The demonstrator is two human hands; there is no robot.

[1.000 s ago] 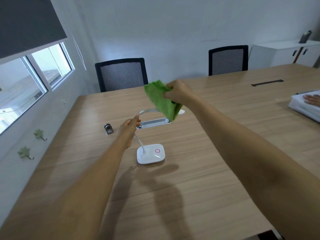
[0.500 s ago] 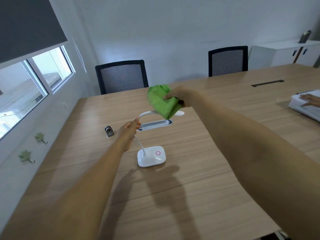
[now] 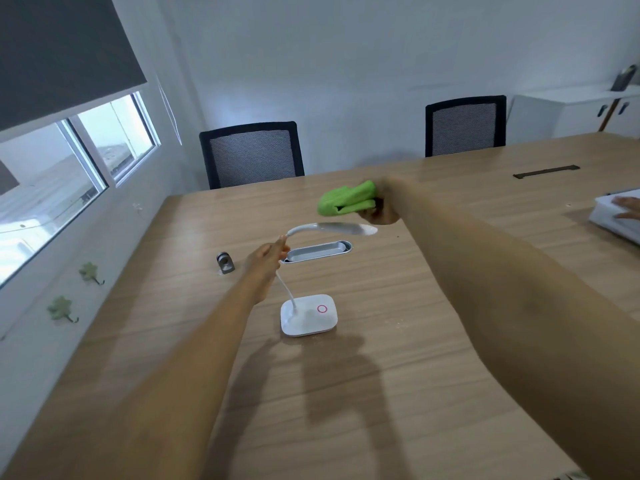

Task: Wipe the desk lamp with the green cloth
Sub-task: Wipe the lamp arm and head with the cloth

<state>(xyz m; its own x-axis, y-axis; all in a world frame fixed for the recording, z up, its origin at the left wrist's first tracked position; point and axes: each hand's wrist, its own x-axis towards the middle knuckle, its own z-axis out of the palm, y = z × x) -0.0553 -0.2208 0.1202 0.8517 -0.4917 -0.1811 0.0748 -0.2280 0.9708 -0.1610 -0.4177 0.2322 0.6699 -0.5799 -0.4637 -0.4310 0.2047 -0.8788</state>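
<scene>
While our left hand (image 3: pixel 268 258) pinches the lamp (image 3: pixel 308 315) neck, our right hand (image 3: pixel 381 209) grips the cloth (image 3: pixel 346 199); hard wiping could tip the light base.

One lamp (image 3: pixel 309 315) stands on the one long table (image 3: pixel 398 393), and one green cloth (image 3: pixel 347 198) is above it. Two chairs are pushed in at the far side, the left chair (image 3: pixel 251 153) and the right chair (image 3: pixel 465 125). Two leaf-shaped hooks hang on the wall under the window, a near hook (image 3: pixel 61 309) and a far hook (image 3: pixel 90 272). There is one small metal clip (image 3: pixel 225 262) on the table, one oval cable tray (image 3: pixel 316 251) and one dark slot (image 3: pixel 546 171). I count three hands: a left hand (image 3: pixel 265 259), a right hand (image 3: pixel 382 206), and a third hand (image 3: pixel 627 207) on one white box (image 3: pixel 609 220).
</scene>
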